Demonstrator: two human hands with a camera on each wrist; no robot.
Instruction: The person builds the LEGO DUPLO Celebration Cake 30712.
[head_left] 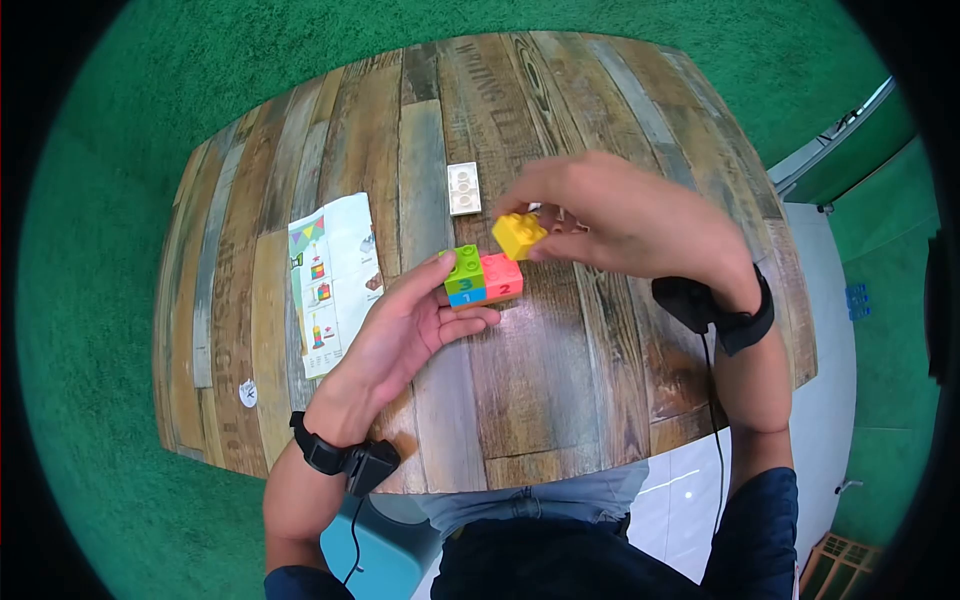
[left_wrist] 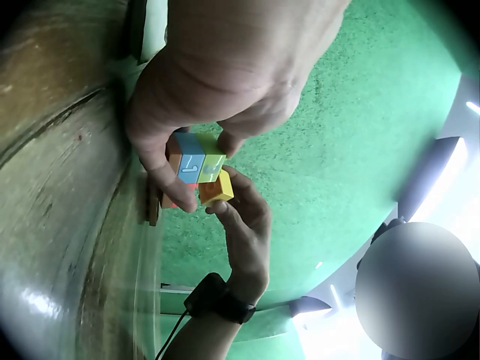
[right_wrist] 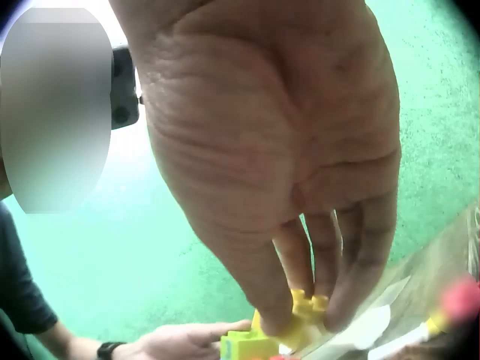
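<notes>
My left hand [head_left: 400,320] grips a small stack of toy building bricks near the table's front. In it a green brick [head_left: 465,284] marked 3 sits over a blue brick [left_wrist: 191,159]. Beside the green one is a coral-red brick [head_left: 505,289] marked 2, with orange showing along the stack's bottom. My right hand [head_left: 630,215] pinches a yellow brick [head_left: 515,238] between thumb and fingers, studs up. In the head view, the yellow brick overlaps the back of the red brick, close to the green one.
A white brick [head_left: 464,188], hollow side up, lies on the wooden table [head_left: 540,400] behind the stack. An instruction sheet [head_left: 340,255] with printed pictures lies left of my left hand. A round white sticker [head_left: 248,393] is near the table's left edge.
</notes>
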